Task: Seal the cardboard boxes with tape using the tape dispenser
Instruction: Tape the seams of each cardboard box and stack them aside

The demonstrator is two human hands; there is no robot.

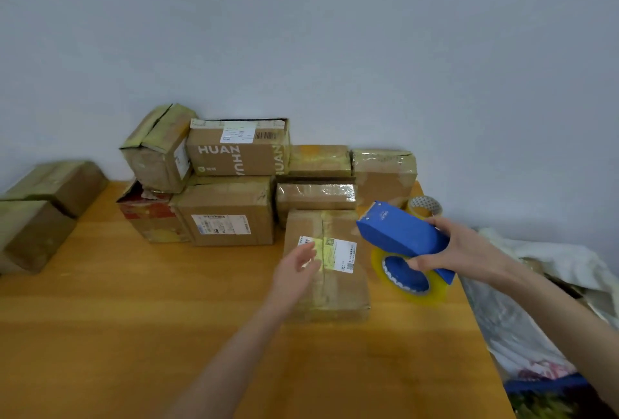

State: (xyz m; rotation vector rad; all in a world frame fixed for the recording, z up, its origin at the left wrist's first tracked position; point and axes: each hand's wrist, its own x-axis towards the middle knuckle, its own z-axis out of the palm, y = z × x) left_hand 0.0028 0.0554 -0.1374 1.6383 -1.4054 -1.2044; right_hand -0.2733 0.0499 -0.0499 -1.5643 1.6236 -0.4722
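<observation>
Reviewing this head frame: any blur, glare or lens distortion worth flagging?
Head view: the left hand is motion-blurred over the front box; the boxes at the left edge are soft and stretched by the wide-angle lens; glare on the taped box behind; the tape dispenser gripped by the right hand is fairly sharp; lighting is even, shadows faint.

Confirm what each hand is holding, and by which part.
Right hand grips the blue tape dispenser by the near end of its body, fingers on top, thumb underneath by the tape roll. Left hand holds nothing, open over the labelled box.
</observation>
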